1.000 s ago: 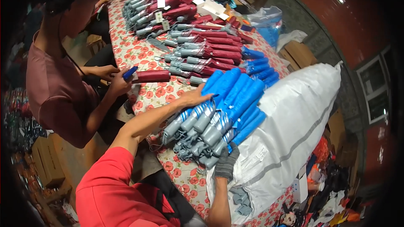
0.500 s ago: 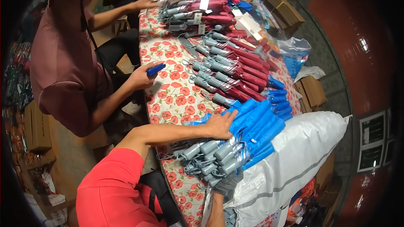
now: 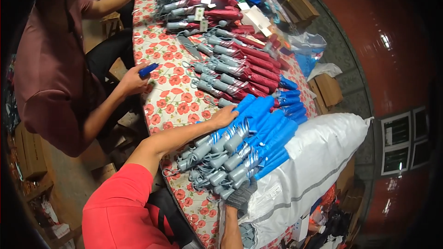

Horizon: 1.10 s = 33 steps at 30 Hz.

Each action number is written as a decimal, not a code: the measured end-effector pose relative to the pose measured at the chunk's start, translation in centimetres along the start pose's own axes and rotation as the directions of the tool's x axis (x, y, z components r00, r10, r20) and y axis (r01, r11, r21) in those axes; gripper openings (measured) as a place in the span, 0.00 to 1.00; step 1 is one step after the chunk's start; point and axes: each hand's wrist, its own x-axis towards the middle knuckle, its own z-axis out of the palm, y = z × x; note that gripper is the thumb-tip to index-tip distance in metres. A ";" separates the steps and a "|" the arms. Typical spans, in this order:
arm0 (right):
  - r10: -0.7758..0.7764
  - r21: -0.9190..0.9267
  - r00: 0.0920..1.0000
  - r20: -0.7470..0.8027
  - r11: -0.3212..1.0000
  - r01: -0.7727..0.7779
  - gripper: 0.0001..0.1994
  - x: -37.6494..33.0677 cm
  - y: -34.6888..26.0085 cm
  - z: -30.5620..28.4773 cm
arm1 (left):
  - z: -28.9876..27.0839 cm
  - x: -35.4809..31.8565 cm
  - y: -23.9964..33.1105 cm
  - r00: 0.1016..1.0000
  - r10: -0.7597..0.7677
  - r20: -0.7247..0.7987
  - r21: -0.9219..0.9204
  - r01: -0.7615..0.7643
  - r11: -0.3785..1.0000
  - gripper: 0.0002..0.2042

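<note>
A pile of blue folding umbrellas (image 3: 265, 127) with grey handles lies on the flowered tablecloth, partly against a white sack. On the pile's far left side, my bare left hand (image 3: 225, 116) is closed around the edge of the blue cloth. My right hand (image 3: 241, 195), in a dark grey glove, presses against the near side by the handles. Its fingers are hidden under the umbrellas and the sack's edge. Beyond the pile lie rows of dark red folding umbrellas (image 3: 258, 62) with grey handles.
The white sack (image 3: 314, 152) fills the table's right side, with grey handles showing at its mouth. At left, a co-worker's hand (image 3: 134, 80) holds a blue object (image 3: 148, 69); the other hand reaches to red umbrellas. Cardboard boxes (image 3: 326, 87) stand beyond the table.
My left hand has slid left from the top of the blue umbrellas to their far edge. My gloved right hand stays at the near side. The whole view has shifted slightly.
</note>
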 end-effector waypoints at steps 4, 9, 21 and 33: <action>-0.042 -0.079 0.999 0.001 0.996 0.042 0.23 0.1 -0.1 -0.5 | 0.4 2.2 0.3 0.981 0.173 -0.089 0.422 -0.120 0.898 0.23; -0.153 -0.197 0.986 -0.061 0.971 0.138 0.20 0.3 0.0 -0.4 | 0.5 3.2 0.4 0.958 0.286 -0.013 0.755 -0.178 0.631 0.24; -0.197 -0.218 0.978 -0.068 0.960 0.178 0.20 -1.5 -0.2 0.0 | 0.5 -2.3 -1.1 1.000 -0.026 -0.008 0.667 0.025 0.745 0.26; -0.241 -0.101 0.969 -0.058 0.967 0.235 0.19 -1.8 0.1 -1.5 | -6.7 1.6 -2.4 0.929 -0.322 0.184 0.006 0.327 0.945 0.34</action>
